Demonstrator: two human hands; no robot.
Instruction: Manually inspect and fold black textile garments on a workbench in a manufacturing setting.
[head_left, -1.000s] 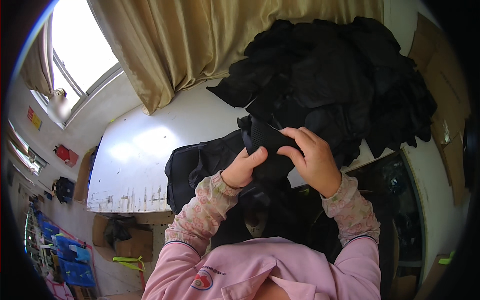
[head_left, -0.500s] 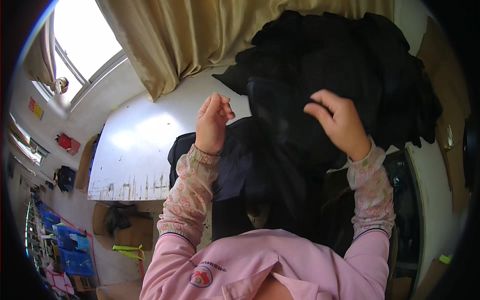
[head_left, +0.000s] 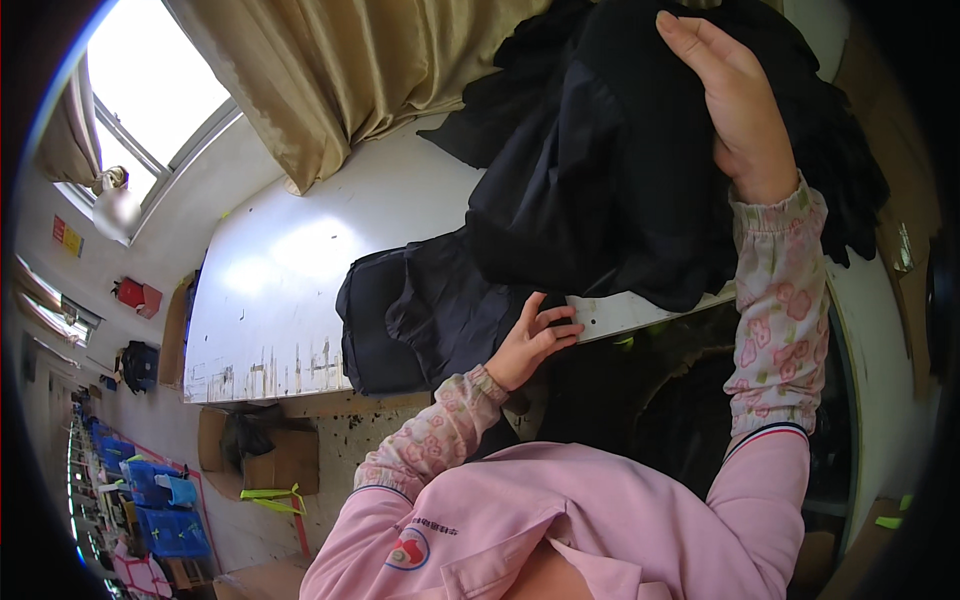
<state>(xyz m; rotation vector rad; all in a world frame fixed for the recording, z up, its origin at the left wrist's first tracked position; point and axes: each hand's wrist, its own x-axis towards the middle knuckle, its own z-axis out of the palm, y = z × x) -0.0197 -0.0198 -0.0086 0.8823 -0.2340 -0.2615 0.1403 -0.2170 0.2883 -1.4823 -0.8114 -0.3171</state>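
A large piece of black fabric [head_left: 600,190] hangs in folds over the table, its upper part raised at my right hand [head_left: 735,105]. The thumb and fingers of that hand lie close together at the fabric's upper right, closed on it; the exact grip is partly hidden. My left hand [head_left: 535,340] is by the table's near edge, just below the fabric's lower hem, fingers spread and holding nothing visible. Left of it lies a flat stack of black fabric pieces [head_left: 400,320]. Behind the raised piece spreads a heap of black fabric [head_left: 830,170] with jagged edges.
The white table [head_left: 270,280] has a worn, stained front edge. Gold curtains [head_left: 350,80] hang behind it, beside a bright window [head_left: 150,80]. Below the table are a cardboard box [head_left: 280,465] and a dark area to the right. Blue bins [head_left: 170,530] stand at far left.
My right hand has moved up and away, and the black fabric has swung up with it. My left hand has dropped toward the table's near edge, and its fingers have spread.
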